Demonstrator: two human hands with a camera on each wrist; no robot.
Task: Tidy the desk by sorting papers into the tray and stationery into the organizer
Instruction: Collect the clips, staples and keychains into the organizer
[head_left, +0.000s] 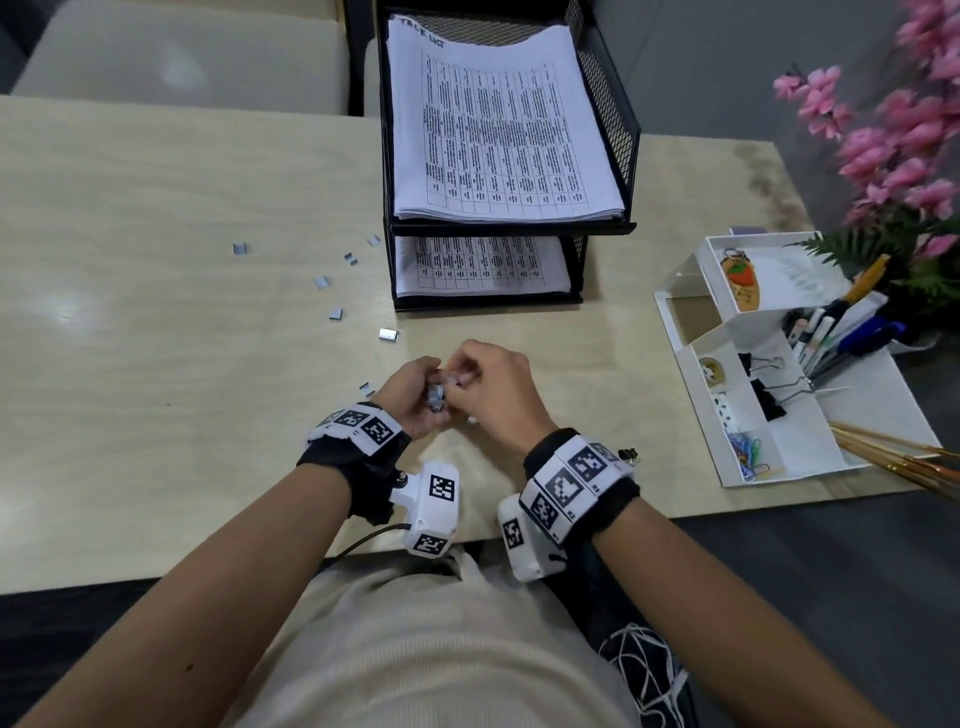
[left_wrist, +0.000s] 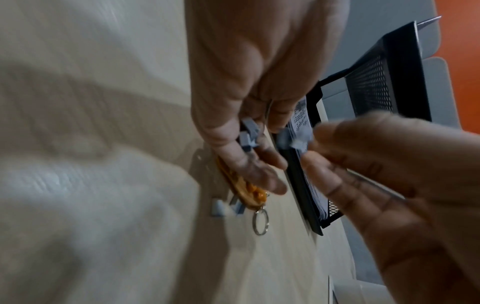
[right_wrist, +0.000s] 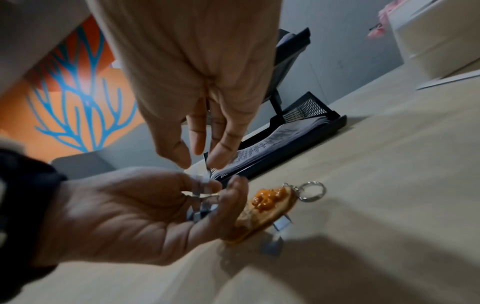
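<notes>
My two hands meet low over the desk's front middle. My left hand (head_left: 434, 376) (left_wrist: 249, 139) (right_wrist: 207, 195) lies palm up and cupped, its fingers curled round several grey staple strips (head_left: 436, 399) (left_wrist: 248, 134) (right_wrist: 200, 207). Just above it, my right hand (head_left: 462, 376) (left_wrist: 306, 148) (right_wrist: 200, 162) points its fingers down and seems to pinch one small strip. More loose staple strips (head_left: 335, 313) lie scattered on the desk to the left. The black mesh paper tray (head_left: 618, 119) holds printed sheets (head_left: 498, 130) on both tiers. At the right stands the white organizer (head_left: 670, 312).
An orange keychain (left_wrist: 249, 191) (right_wrist: 267, 203) lies on the desk under my left fingers, with staple strips (right_wrist: 281, 223) beside it. A black binder clip (head_left: 628, 454) sits by my right wrist. Thin wooden sticks (head_left: 893, 452) and pink flowers (head_left: 904, 145) crowd the right edge.
</notes>
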